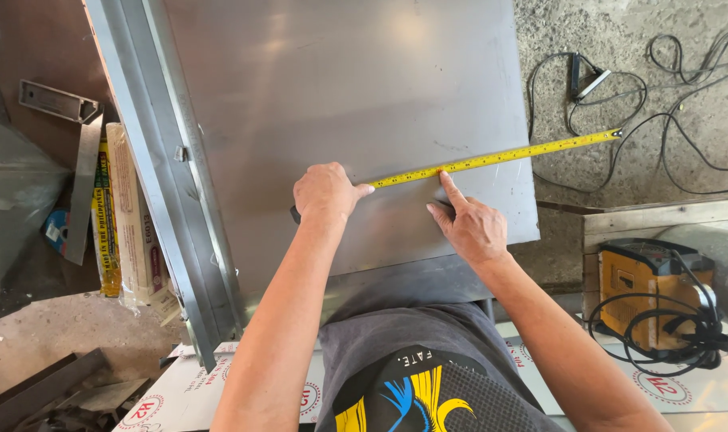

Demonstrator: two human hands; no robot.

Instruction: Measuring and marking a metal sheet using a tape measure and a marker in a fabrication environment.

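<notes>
On the far left, beside the counter, a short grey metal channel [58, 101] lies on a brown surface, and below it a long yellow and beige package [117, 216] leans against the counter's side. Next to it, a long folded steel profile [165, 172] runs along the left edge of the big steel sheet [356, 88], which lies flat on the counter and fills the middle of the view.

Near the middle of the sheet's lower part, the left hand [324, 192] is closed around a dark tape measure case, which is almost hidden under the palm; the thumb presses on the start of the yellow tape [492, 158]. The tape goes from this hand to the right and a little upward, flat on the sheet, and its end passes over the right edge of the sheet and stands above the concrete floor [644, 32].

Just right of the left hand, the right hand [469, 226] rests on the sheet. Its index finger is stretched out and the tip touches the lower edge of the tape; the other fingers are bent. I cannot tell if it holds a small marking tool.

On the floor at the right lie black cables [668, 120], and lower right an orange welding machine [644, 280] stands with a coiled cable.
</notes>
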